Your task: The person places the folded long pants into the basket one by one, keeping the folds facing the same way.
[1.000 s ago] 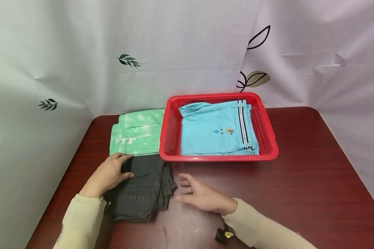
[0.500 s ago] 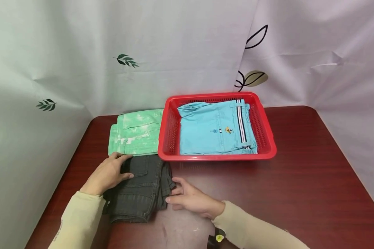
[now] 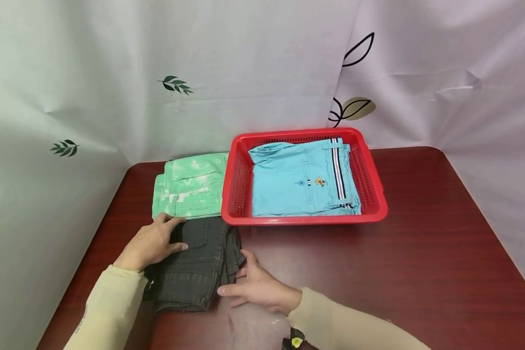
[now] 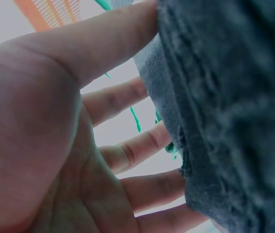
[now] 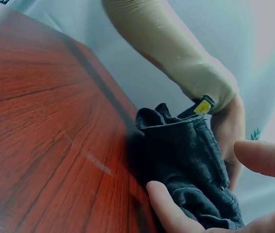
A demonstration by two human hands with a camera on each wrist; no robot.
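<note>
Folded dark grey jeans (image 3: pixel 192 267) lie at the table's left. My left hand (image 3: pixel 150 243) rests at their upper left edge, thumb over the cloth. In the left wrist view, the fingers (image 4: pixel 149 190) are spread and fairly straight, their tips meeting the cloth. At the right edge of the jeans is my right hand (image 3: pixel 260 287), its fingertips reaching the loose folded layers. The right wrist view shows its thumb (image 5: pixel 258 156) apart from the bundle. Behind the jeans are folded green and white tie-dye trousers (image 3: pixel 197 187).
A red plastic basket (image 3: pixel 304 220) stands at the back middle, its left wall beside the green trousers. Folded light blue trousers (image 3: pixel 284 184) with a striped waistband lie inside it. Behind the dark red wooden table (image 3: pixel 424 233) hangs a pale leaf-print curtain (image 3: pixel 262 63).
My right hand has moved left to the right edge of the jeans, its thumb now lower and further left. The left hand has stayed in place.
</note>
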